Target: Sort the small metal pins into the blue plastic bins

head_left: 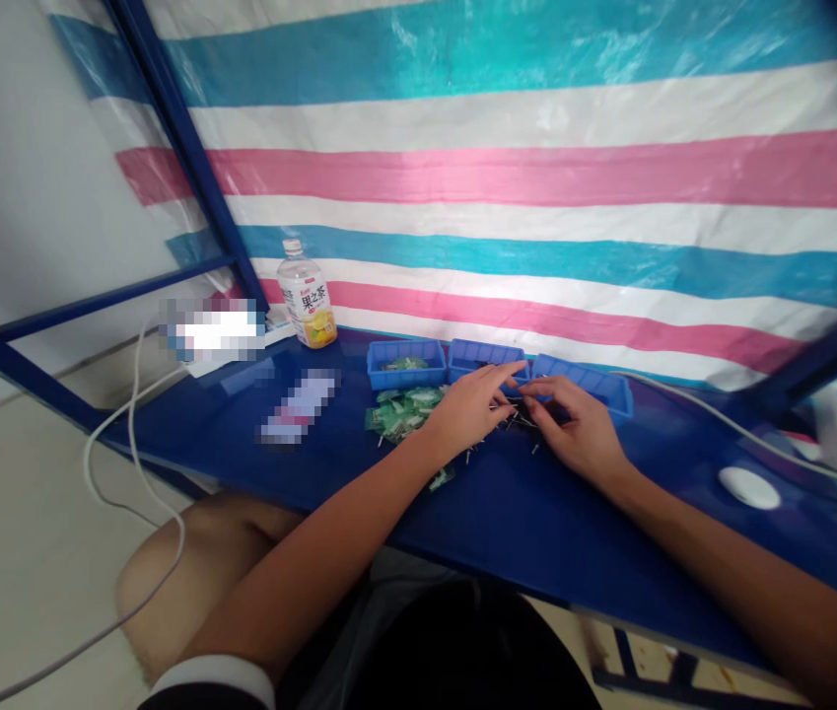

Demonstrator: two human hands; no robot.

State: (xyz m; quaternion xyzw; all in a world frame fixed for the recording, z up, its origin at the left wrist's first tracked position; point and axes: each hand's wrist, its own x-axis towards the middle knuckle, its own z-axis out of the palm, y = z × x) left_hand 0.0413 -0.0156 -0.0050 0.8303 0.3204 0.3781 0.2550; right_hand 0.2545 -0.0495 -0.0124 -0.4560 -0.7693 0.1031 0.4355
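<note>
Over the blue table (388, 493), my left hand (466, 406) has its index finger stretched forward, with the thumb and other fingers drawn together beneath. Facing it, my right hand (577, 426) has its thumb and fingertips pinched close together. Whatever lies between the fingertips is too small and blurred to name. Just below the hands is a loose pile of small dark parts with thin metal legs (516, 420). Beside my left wrist lies a heap of small green pieces (399, 412). The left hand partly covers the middle blue bin (484, 357).
A left blue bin (407, 380) holds some green pieces; a right blue bin (614, 399) stands behind my right hand. A drink bottle (309, 301), a blurred-out phone-like object (300, 406), a white mouse-like object (750, 487) and a cable (729, 424) are around. Striped sheeting (462, 177) hangs behind.
</note>
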